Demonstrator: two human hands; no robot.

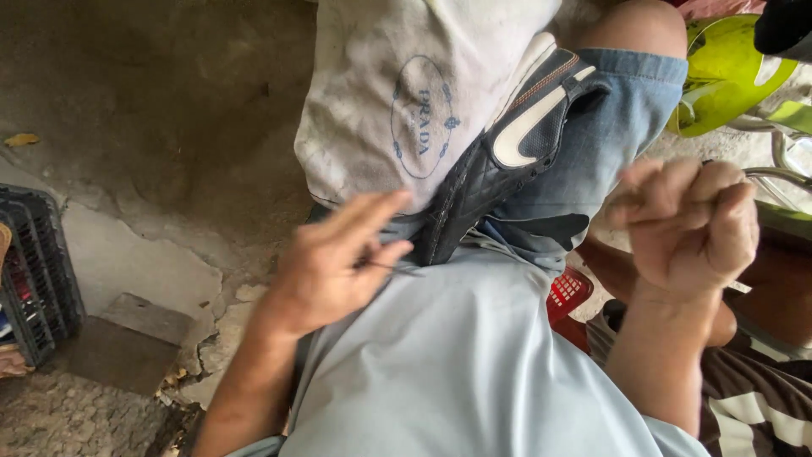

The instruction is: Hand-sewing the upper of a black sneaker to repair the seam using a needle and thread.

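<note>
- One black crate (38, 279) stands at the far left on the cracked concrete floor (152, 152); something shows through its slats, too hidden to name.
- One dry leaf (21, 140) lies on the floor above the crate.
- The left hand (334, 258) sits low in the middle, fingers stretched out while thumb and forefinger pinch a thin dark thread or needle (393, 267) — which of the two cannot be told.
- One black quilted shoe (507, 161) with a white stripe rests on the person's lap, on the denim shorts (609, 144), just right of that hand; the thread ends at its edge.
- One dirty white cloth (397, 101) with a round blue print lies against the shoe's upper left side.
- One red basket (571, 292) peeps out below the shorts; its contents are hidden.
- The right hand (689, 224) is raised, clenched into a fist, well apart from the shoe; whether it grips anything cannot be told.
- A yellow-green plastic piece (727, 68) sits top right.
</note>
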